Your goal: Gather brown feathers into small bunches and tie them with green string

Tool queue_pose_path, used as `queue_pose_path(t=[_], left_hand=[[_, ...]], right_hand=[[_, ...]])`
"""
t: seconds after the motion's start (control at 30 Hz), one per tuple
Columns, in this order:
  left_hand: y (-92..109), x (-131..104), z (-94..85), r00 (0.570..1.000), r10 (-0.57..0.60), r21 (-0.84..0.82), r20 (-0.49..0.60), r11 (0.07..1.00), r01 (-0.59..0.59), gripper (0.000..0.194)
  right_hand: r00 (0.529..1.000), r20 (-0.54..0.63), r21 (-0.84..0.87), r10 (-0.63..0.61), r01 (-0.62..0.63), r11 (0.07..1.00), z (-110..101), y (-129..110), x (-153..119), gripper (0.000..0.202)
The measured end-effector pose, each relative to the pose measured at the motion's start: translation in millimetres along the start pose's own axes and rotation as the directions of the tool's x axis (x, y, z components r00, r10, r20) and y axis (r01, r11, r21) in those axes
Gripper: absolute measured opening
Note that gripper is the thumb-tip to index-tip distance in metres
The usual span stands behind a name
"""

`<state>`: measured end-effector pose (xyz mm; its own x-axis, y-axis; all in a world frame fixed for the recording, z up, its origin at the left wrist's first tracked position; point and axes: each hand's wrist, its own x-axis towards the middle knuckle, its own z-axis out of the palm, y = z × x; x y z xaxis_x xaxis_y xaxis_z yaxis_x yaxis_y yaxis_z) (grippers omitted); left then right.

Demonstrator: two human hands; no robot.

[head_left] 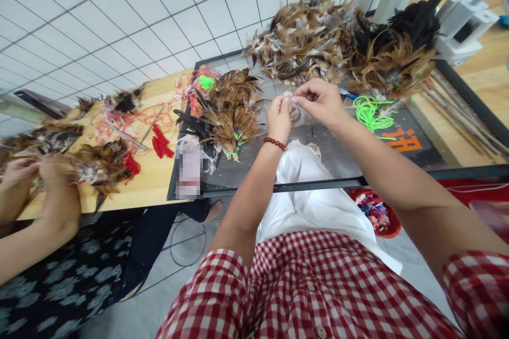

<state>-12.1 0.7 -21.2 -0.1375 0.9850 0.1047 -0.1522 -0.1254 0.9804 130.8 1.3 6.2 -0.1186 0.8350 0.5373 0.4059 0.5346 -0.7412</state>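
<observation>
My left hand (279,116), with a red bead bracelet on its wrist, is closed in a pinch over the dark tray. Between its fingertips is a small feather (289,96), its pale fluffy end uppermost. My right hand (321,101) meets it from the right, thumb and forefinger pinched together on the same pale end. Left of my hands lies a bundle of brown feathers (234,106) tied with green cord. A large heap of brown and white feathers (306,37) rises just behind them. Bright green cord (370,114) lies in loose loops to the right.
The tray's black rim (318,184) runs along the near side. Thin sticks (465,114) lie at right, below a white plug adapter (463,24). At left, a co-worker's hands (51,175) hold feathers near red cord (161,142). A red basket of scraps (392,225) stands below.
</observation>
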Motion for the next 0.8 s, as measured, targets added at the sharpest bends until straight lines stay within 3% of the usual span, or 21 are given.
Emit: queue_pose_path(t=[0.13,0.37,0.47,0.57,0.8], left_hand=[[9,-6,3.6,0.999,-0.028,-0.051,-0.016,0.998,0.027,0.026],[19,-15,6.9,0.995,-0.086,-0.066,0.050,0.994,0.089,0.031],[22,-17,7.6,0.990,-0.111,-0.107,0.082,0.987,0.120,0.032],[26,-19,7.5,0.983,-0.152,-0.151,0.104,0.974,0.166,0.030],[31,-22,8.2,0.956,-0.212,-0.260,0.204,0.930,0.262,0.028]], right_hand=[[1.000,0.005,0.042,0.025,-0.025,0.999,0,-3,1,0.025],[0.999,-0.003,0.026,-0.039,0.039,0.999,-5,-9,0,0.025],[0.999,-0.041,0.020,0.024,-0.024,1.000,-5,-5,1,0.025],[0.989,-0.057,0.101,0.133,-0.127,0.987,-5,2,4,0.040],[0.964,0.173,0.452,0.201,-0.259,0.854,-6,-1,5,0.056]])
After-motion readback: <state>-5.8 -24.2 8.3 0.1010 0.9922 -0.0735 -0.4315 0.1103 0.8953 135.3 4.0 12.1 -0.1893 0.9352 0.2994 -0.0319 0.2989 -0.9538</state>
